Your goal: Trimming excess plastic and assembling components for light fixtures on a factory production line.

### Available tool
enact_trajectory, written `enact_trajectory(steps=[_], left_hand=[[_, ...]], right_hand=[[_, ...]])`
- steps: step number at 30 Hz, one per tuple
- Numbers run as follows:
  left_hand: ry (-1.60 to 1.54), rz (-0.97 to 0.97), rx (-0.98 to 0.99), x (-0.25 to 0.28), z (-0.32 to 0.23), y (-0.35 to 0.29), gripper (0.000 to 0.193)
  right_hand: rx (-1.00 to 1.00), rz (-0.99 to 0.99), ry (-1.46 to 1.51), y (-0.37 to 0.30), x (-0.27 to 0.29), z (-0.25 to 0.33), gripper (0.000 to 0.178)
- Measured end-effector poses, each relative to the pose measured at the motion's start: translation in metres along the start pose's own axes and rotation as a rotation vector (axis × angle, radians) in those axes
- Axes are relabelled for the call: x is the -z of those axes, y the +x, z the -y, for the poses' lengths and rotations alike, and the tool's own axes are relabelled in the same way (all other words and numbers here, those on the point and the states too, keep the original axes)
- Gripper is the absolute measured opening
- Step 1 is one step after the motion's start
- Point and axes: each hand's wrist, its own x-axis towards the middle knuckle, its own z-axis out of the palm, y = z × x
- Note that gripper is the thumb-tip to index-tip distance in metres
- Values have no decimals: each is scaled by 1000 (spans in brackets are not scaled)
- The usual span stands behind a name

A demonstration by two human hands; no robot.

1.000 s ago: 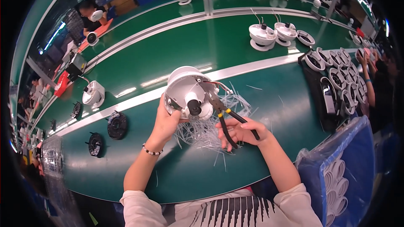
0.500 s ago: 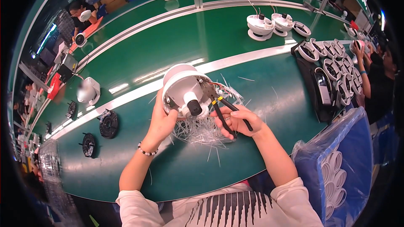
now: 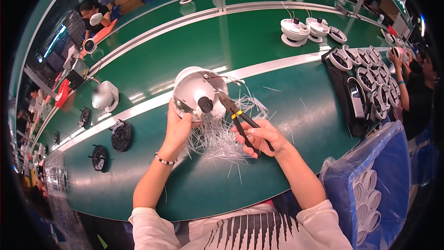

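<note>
A round white plastic housing [image 3: 190, 88] is held up by my left hand [image 3: 178, 127], whose fingers wrap its left and lower side. Its open hollow faces me, with a black cylinder [image 3: 205, 104] and wires at the upper right. My right hand [image 3: 261, 136] grips a pair of cutting pliers [image 3: 240, 119] with black handles and yellow bands. The handles stand apart, and the jaws point at the right inner part of the housing; whether they touch it I cannot tell. Below lies a heap of thin clear-white strips [image 3: 217, 143].
Black round parts [image 3: 121, 135] lie to the left, near a white device [image 3: 105, 96]. Several white rings with black insides [image 3: 367, 78] sit at the right beside a black bag. A blue bin [image 3: 393, 166] with white rings stands lower right. White housings [image 3: 294, 31] rest on the green belt.
The housing has turned in my left hand and shifted slightly left. The pliers have drawn back a little from its upper right wires, their jaws now lower.
</note>
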Motion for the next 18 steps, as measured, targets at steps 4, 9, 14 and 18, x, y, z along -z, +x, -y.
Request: enact_trajectory(steps=[4, 9, 14, 18], left_hand=[[-51, -68, -99, 5, 0, 16, 50], [-95, -143, -243, 15, -9, 74, 49], [-750, -23, 317, 44, 5, 176, 31], [-807, -67, 193, 23, 45, 224, 28]], right_hand=[[-83, 212, 90, -4, 9, 7, 46], [-191, 342, -284, 0, 16, 11, 65], [-203, 331, -285, 1, 11, 4, 69], [-190, 335, -195, -4, 22, -2, 68]])
